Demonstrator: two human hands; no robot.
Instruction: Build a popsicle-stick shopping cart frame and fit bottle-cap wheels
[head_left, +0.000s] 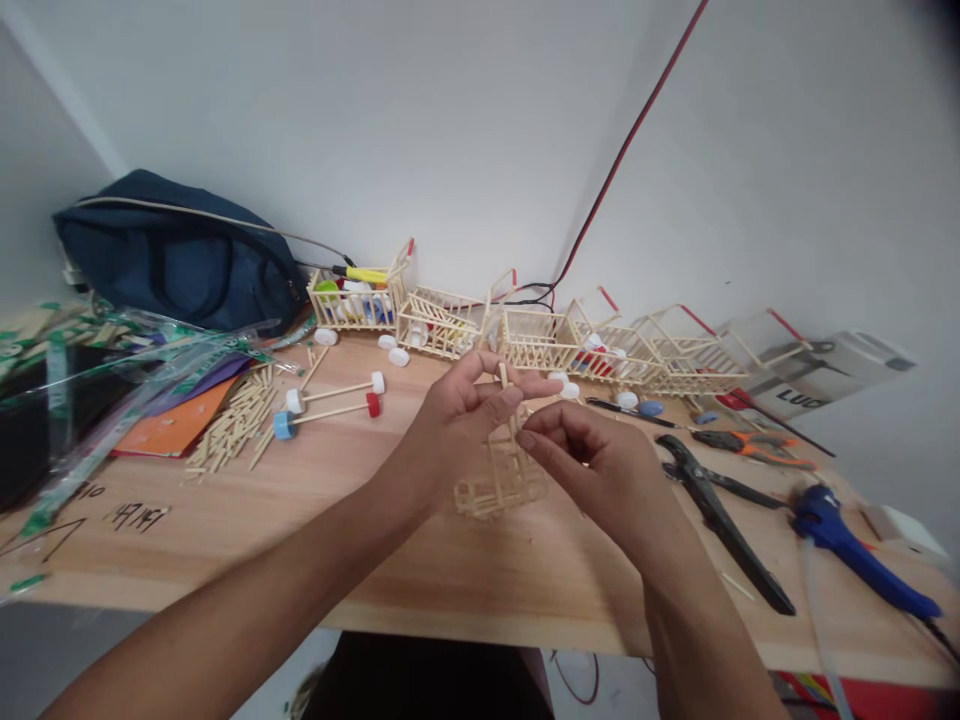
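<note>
My left hand (465, 410) is closed in a pinch on a short wooden stick (503, 374) that stands up from a small lattice frame of wooden sticks (501, 480), held just above the wooden table (315, 530). My right hand (592, 450) is curled against the frame's right side, fingertips pinching at the top of it, next to the left fingers. The frame's lower part hangs blurred below both hands.
Several finished stick carts (450, 322) line the wall. Two stick axles with bottle-cap wheels (334, 400) and a pile of loose sticks (232, 425) lie left. Black pliers (720, 520), a blue glue gun (855, 545) and cutters (750, 445) lie right. A navy bag (176, 255) sits back left.
</note>
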